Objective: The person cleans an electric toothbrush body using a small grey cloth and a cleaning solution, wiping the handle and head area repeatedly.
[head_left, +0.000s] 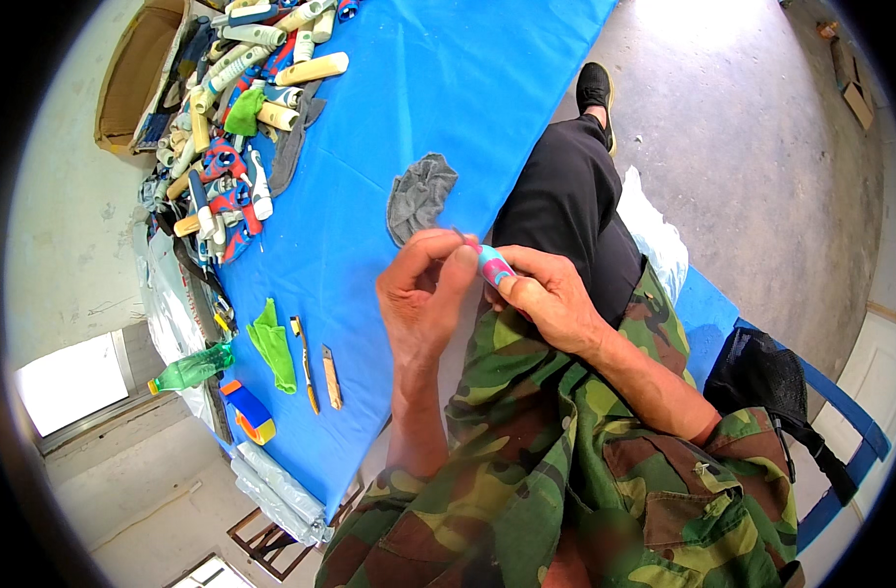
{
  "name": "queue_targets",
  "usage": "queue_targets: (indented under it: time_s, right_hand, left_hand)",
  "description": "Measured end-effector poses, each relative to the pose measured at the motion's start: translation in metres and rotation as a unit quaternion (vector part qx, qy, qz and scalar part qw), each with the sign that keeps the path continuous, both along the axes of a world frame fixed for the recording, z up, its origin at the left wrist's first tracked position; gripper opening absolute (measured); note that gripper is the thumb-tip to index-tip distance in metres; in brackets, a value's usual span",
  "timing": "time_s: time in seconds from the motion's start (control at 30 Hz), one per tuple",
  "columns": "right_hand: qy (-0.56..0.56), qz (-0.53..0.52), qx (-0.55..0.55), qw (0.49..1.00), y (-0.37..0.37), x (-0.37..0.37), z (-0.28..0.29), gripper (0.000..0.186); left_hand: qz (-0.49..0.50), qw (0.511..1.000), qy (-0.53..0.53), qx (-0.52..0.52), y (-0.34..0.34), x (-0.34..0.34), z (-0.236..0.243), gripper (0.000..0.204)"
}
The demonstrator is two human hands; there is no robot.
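In my right hand is a small pink and light-blue electric toothbrush handle, tilted, with the fingers wrapped round its body. At its upper end the fingertips of my left hand are pinched together. A thin dark bit shows by those fingertips; I cannot tell whether it belongs to the handle. A crumpled grey cloth lies on the blue-covered table, just beyond my left hand.
A heap of electric toothbrush handles fills the table's far left, by a cardboard box. Nearer lie a green cloth, a toothbrush, a utility knife, a tape roll and a green bottle. A blue chair stands right.
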State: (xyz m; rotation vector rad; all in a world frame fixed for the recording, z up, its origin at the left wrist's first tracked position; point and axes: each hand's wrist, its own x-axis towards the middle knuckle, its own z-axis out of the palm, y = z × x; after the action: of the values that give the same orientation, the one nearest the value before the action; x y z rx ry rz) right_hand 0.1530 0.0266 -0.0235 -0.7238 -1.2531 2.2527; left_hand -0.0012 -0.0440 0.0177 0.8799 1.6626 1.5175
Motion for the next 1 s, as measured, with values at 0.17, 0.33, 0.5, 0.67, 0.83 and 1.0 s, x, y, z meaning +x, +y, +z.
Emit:
queue_targets:
  time_s: [0.17,0.33,0.5,0.67,0.83,1.0]
  right_hand:
    - [-0.009,0.009,0.008,1.000,-0.001,0.001,-0.002,0.031]
    - [0.000,0.003,0.016,1.000,-0.003,0.001,-0.003,0.032]
    - [-0.001,0.002,0.027,1.000,-0.004,0.000,-0.002,0.031]
    - [-0.026,0.015,0.049,0.998,-0.006,0.000,0.002,0.030]
    - [-0.009,-0.004,0.047,0.999,-0.007,-0.002,0.003,0.030]
    - [0.003,-0.010,0.058,0.998,-0.008,-0.002,0.001,0.031]
  left_hand:
    - [0.010,1.000,0.000,-0.007,-0.001,0.001,0.005,0.009]
    - [0.010,1.000,0.020,0.010,0.001,0.000,0.007,0.009]
    - [0.012,0.999,0.035,0.016,0.000,-0.002,0.006,0.007]
    - [0.007,0.997,0.040,0.061,0.000,-0.004,0.008,0.010]
    - [0.007,0.996,0.071,0.057,-0.001,-0.003,0.017,0.009]
    - [0.013,0.994,0.096,0.049,-0.001,0.001,0.021,0.008]
